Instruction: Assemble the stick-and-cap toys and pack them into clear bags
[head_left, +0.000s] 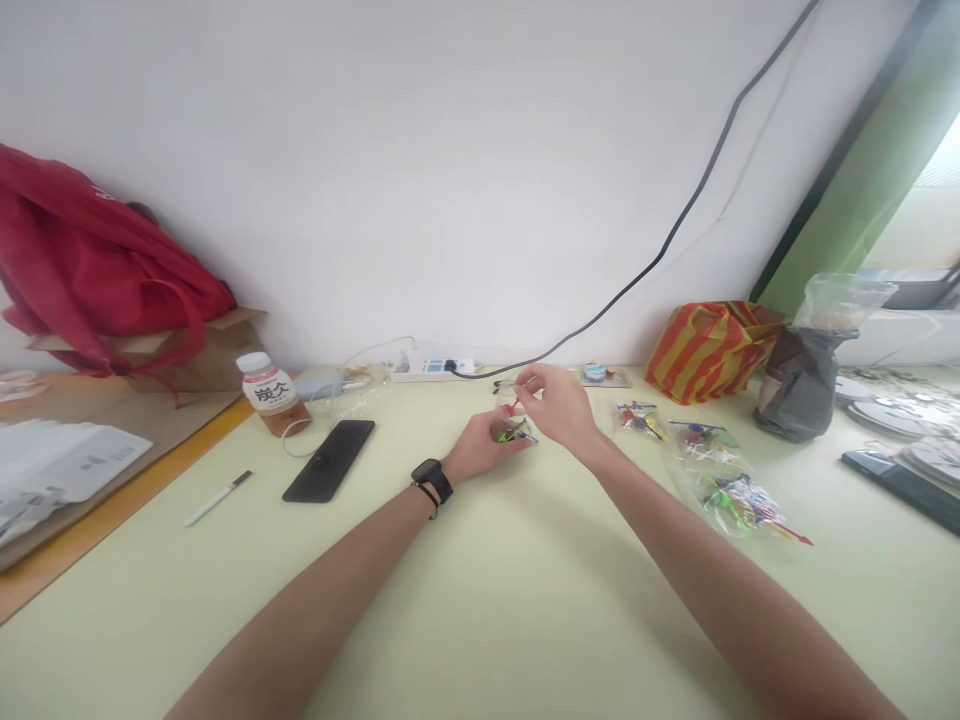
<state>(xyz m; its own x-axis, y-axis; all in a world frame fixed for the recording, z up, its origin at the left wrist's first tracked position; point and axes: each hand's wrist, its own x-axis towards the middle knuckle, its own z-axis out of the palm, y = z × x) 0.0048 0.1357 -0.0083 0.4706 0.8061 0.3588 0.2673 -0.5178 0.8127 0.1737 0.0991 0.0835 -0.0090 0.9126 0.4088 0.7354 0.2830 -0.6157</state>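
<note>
In the head view, my left hand [481, 443] is closed around a small clear bag [514, 433] of bright plastic pieces, green, blue and red among them. The bag rests at table height, partly hidden by my fingers. From the right, my right hand [561, 407] reaches over its top, thumb and fingers pinched together. A thin red plastic piece [511, 408] shows at those fingertips, just above the bag's mouth. To the right lie another small bag of coloured pieces [640, 419] and a larger clear bag [739, 503] with similar pieces, one red arrow-like tip sticking out.
Left of my hands are a black phone [330, 461], a marker pen [218, 498] and a drink bottle [272, 394]. A power strip [431, 368] runs along the wall. At right stand a striped bag [709, 350] and a dark plastic bag [798, 385].
</note>
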